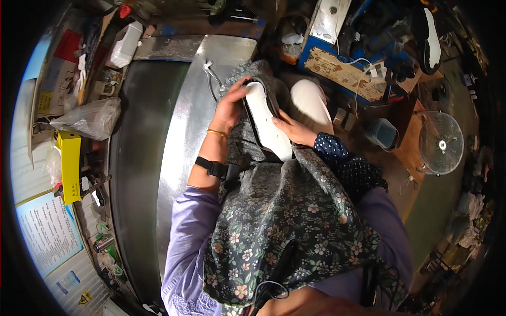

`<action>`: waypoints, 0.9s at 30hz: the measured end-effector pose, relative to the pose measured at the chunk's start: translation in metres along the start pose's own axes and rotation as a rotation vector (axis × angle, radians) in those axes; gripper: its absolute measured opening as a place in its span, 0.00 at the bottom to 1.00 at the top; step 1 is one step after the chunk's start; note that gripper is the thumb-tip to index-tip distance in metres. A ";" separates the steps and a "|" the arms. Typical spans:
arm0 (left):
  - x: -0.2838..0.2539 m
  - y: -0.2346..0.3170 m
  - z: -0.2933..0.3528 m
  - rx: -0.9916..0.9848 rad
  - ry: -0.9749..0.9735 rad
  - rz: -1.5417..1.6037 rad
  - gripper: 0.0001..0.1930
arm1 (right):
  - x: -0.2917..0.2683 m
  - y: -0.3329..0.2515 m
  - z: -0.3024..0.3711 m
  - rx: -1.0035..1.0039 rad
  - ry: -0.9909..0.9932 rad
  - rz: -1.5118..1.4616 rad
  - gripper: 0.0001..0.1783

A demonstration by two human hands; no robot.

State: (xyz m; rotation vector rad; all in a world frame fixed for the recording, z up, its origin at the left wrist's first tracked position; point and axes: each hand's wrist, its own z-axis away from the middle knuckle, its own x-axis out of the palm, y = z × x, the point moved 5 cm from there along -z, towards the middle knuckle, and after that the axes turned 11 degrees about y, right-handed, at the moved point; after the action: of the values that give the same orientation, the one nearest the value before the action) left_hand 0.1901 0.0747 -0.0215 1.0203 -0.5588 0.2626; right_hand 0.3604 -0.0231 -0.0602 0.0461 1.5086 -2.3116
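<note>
Over the lap point(241, 150), left hand point(231, 106) and right hand point(298, 131), half-curled, hold one shoe point(263, 116).

Apron point(284, 226): dark cloth, pale and peach flowers, green leaves
Shirt point(194, 221): lilac, embroidered near the left shoulder
Right oversleeve point(331, 148): navy, white polka dots, gathered cuff
Left bangle point(217, 134): thin, gold-coloured
Left forearm strap point(211, 167): black, blocky module
Cable point(258, 296): thin, black, looped

Left hand point(231, 105) blurred at the rim of a dark-edged shoe point(265, 118) with a white insole, right hand point(298, 131) gripping the opposite side — floral apron point(284, 226) just below, dark belt point(141, 158) at left, yellow box point(69, 167) beyond, round wire-caged fan point(441, 152) at right.
</note>
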 end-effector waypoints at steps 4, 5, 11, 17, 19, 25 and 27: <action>-0.019 -0.004 0.023 0.037 0.349 0.176 0.24 | 0.023 -0.031 -0.013 -0.104 -0.006 -0.224 0.52; -0.026 0.001 0.034 0.190 0.565 -0.502 0.23 | 0.030 -0.035 -0.013 -0.094 0.028 -0.115 0.50; -0.001 0.038 0.030 0.278 0.525 -2.003 0.29 | 0.058 -0.044 -0.010 -0.019 0.093 0.005 0.49; -0.008 0.042 0.071 0.093 0.099 -1.466 0.31 | 0.055 -0.029 -0.014 -0.139 0.255 -0.199 0.46; -0.018 0.023 0.083 0.114 0.201 -1.504 0.30 | 0.054 -0.023 -0.014 -0.154 0.265 -0.271 0.45; -0.031 -0.025 0.098 0.175 0.459 -1.617 0.21 | 0.055 -0.008 -0.007 -0.196 0.271 -0.128 0.44; -0.027 -0.041 0.118 0.243 0.388 -1.227 0.22 | 0.056 -0.013 -0.003 -0.323 0.232 -0.155 0.44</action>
State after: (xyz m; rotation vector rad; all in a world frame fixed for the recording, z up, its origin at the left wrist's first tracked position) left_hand 0.1495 -0.0461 -0.0194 1.3321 0.5053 -0.5696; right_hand 0.3039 -0.0322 -0.0631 0.1176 2.0525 -2.2076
